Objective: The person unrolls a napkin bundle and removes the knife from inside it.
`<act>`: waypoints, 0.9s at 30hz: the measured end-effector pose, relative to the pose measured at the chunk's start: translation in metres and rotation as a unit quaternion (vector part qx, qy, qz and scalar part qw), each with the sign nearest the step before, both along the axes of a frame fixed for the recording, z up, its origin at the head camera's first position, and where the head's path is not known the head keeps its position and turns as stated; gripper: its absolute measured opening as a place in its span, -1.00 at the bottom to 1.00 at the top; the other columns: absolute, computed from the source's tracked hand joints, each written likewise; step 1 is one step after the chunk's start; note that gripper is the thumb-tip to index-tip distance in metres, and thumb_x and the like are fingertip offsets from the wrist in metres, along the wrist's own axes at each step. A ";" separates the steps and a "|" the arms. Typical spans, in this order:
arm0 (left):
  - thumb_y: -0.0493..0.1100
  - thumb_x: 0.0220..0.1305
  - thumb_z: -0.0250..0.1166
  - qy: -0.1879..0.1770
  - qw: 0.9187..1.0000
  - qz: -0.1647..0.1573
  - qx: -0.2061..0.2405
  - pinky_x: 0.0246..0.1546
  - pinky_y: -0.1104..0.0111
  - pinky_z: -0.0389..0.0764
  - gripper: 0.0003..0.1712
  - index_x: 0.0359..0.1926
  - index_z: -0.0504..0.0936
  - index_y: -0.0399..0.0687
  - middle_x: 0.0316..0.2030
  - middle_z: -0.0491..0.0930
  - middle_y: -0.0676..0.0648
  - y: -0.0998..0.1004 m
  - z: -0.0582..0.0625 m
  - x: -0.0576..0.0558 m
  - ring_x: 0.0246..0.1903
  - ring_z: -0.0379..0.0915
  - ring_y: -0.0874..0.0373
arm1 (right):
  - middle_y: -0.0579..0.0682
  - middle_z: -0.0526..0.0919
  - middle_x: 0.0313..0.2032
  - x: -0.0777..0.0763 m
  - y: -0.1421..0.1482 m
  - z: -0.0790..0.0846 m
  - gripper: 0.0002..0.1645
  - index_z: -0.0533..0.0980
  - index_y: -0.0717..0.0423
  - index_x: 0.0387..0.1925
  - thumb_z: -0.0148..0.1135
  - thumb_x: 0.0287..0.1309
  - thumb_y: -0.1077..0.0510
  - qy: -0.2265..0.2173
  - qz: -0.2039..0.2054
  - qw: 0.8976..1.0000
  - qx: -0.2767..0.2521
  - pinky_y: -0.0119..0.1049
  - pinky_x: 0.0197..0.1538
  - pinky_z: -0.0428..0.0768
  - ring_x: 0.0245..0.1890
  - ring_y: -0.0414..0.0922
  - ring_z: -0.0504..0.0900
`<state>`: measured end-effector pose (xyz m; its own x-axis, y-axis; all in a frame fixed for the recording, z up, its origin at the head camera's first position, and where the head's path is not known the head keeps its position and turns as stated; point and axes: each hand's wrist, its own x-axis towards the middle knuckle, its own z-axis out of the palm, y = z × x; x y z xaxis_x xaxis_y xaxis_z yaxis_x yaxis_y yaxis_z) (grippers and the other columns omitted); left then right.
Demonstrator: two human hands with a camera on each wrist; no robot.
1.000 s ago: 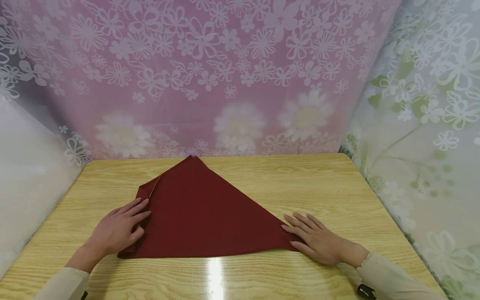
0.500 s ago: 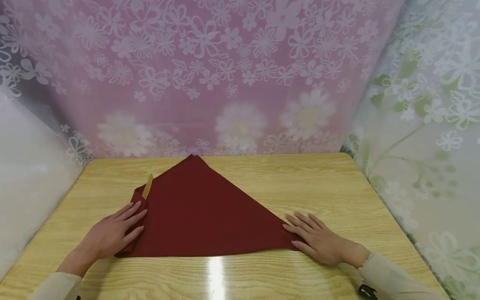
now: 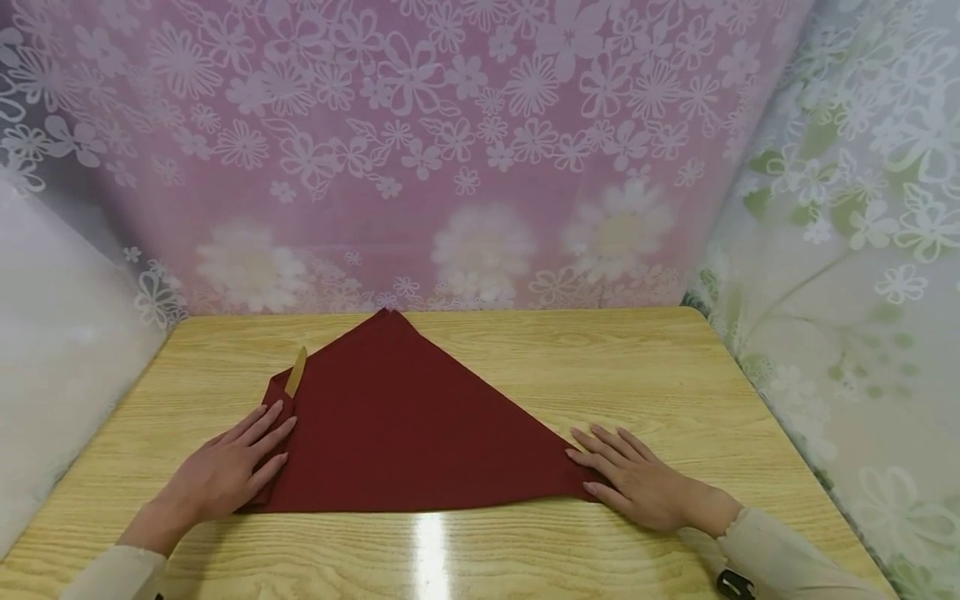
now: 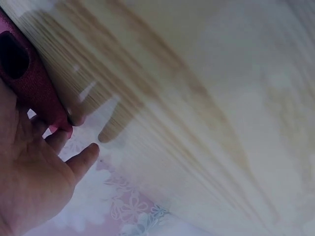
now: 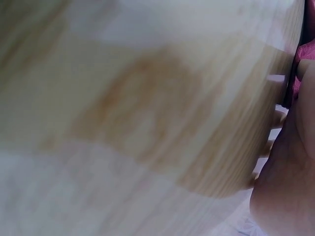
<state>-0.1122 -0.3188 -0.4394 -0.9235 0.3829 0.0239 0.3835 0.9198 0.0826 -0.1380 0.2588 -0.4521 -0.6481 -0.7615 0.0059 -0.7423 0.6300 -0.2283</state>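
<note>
A dark red cloth [image 3: 405,425] lies spread in a roughly triangular shape, its peak at the table's far edge. Along its left side runs a rolled or folded-over strip. From the strip's far end pokes a flat, pointed golden-brown blade [image 3: 296,372], knife-like; cloth and hand hide the rest. My left hand [image 3: 217,475] rests its extended fingers on this strip. In the left wrist view, the rolled cloth [image 4: 37,88] shows a dark hollow at its end. My right hand [image 3: 637,483] lies flat, fingers spread, pressing the cloth's right corner.
The wood-grain table [image 3: 570,358] has a bright light reflection near its front edge. A pink flowered curtain [image 3: 480,167] hangs behind it. Pale flowered sheets [image 3: 862,333] enclose the sides.
My left hand has shifted slightly left and toward me. The blade has turned from a thin line to its broad face, and the strip's edge has moved left. My right hand stays put.
</note>
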 end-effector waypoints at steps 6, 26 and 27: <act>0.12 0.44 0.02 0.006 1.000 0.001 -0.005 0.19 -0.04 0.28 -0.36 0.40 0.29 -0.10 0.41 0.09 -0.21 0.001 -0.001 0.002 0.37 -0.01 -0.18 | 0.08 0.01 0.45 0.000 0.000 -0.001 -0.40 0.15 -0.02 0.44 -0.14 0.47 -0.04 -0.008 -0.001 1.000 0.000 -0.05 0.33 -0.28 0.42 0.16 -0.03; 0.14 0.39 0.08 0.020 1.000 0.002 -0.012 0.14 -0.08 0.32 -0.36 0.37 0.35 -0.06 0.38 0.17 -0.21 0.000 -0.001 -0.001 0.33 0.08 -0.18 | 0.08 0.01 0.46 0.000 -0.001 0.001 -0.40 0.15 0.00 0.44 -0.12 0.46 -0.03 -0.016 -0.003 1.000 -0.006 0.04 0.32 -0.22 0.42 0.17 -0.04; 0.13 0.38 0.09 0.022 1.000 0.000 -0.012 0.14 -0.08 0.32 -0.36 0.36 0.37 -0.07 0.37 0.18 -0.21 0.001 0.000 -0.002 0.32 0.10 -0.17 | 0.09 0.01 0.45 0.001 -0.001 0.002 -0.40 0.16 0.00 0.44 -0.11 0.46 -0.03 -0.015 -0.003 1.000 -0.007 0.03 0.32 -0.22 0.41 0.17 -0.04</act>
